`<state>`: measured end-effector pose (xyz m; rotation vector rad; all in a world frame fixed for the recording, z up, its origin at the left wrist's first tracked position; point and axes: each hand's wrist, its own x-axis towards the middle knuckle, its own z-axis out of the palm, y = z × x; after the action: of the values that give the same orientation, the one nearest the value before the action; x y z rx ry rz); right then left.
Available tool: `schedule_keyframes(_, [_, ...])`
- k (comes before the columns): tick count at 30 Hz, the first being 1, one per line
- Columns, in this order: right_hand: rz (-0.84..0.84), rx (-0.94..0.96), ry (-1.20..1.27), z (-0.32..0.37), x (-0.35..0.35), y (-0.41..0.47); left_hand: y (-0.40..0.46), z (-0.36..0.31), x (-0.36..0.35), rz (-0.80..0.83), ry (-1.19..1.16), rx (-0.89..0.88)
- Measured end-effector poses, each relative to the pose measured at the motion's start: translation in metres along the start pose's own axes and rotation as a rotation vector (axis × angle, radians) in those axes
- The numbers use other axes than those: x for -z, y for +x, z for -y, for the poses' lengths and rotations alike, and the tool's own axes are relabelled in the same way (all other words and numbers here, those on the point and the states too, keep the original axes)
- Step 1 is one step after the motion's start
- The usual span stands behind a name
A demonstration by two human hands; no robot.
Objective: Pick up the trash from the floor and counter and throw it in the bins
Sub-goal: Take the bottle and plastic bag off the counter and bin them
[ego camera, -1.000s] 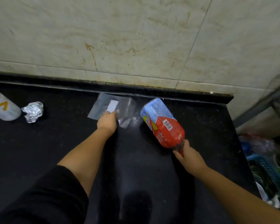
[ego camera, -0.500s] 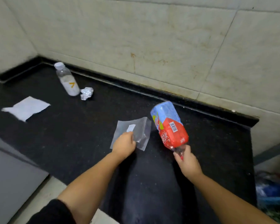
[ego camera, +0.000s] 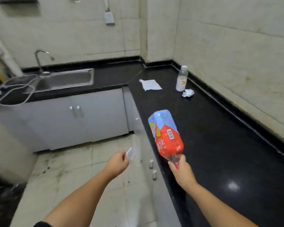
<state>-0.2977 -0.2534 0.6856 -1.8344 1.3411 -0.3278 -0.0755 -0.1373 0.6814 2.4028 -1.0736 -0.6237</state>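
Red-and-blue labelling wraps the large plastic bottle (ego camera: 166, 136), which the right hand (ego camera: 181, 169) grips by the neck, fingers clenched around the cap end. The bottle's base tilts up and away from the person, above the near edge of the black counter (ego camera: 220, 145). The right forearm reaches forward over the counter. The left hand (ego camera: 117, 163) is held out over the tiled floor (ego camera: 88, 177), just left of the cabinet front, with its fingers pinched on a clear plastic bag (ego camera: 129, 154) that sticks up past the knuckles; the left arm is extended, a dark sleeve at its upper end. Farther back on the counter lie a white paper sheet (ego camera: 150, 84), a small upright bottle (ego camera: 181, 78) and, just beside it, a crumpled foil ball (ego camera: 188, 93).
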Motion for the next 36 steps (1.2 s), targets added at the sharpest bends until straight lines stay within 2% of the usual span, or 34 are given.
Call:
schedule_keyframes(5, [0.256,0.203,-0.1,0.057,-0.089,-0.038,-0.087,0.109,0.047,-0.214,-0.076,0.245])
schedule_keyframes(11, [0.519,0.358,-0.303,0.091,-0.212,-0.126,-0.243,0.24,0.064,-0.345,-0.193,0.564])
schedule_keyframes(18, [0.922,0.398,-0.542,0.092,-0.361,-0.294,-0.463,0.377,0.043,-0.418,-0.332,0.908])
schedule_keyframes(24, [1.169,0.366,-0.645,0.09,-0.452,-0.443,-0.614,0.453,0.036,-0.522,-0.409,1.175])
schedule_keyframes(30, [1.301,0.567,-0.824,0.081,-0.546,-0.518,-0.687,0.496,-0.01,-0.636,-0.602,1.413])
schedule_keyframes(36, [1.42,0.761,-1.02,0.03,-0.672,-0.546,-0.694,0.554,-0.102,-0.722,-0.842,1.596])
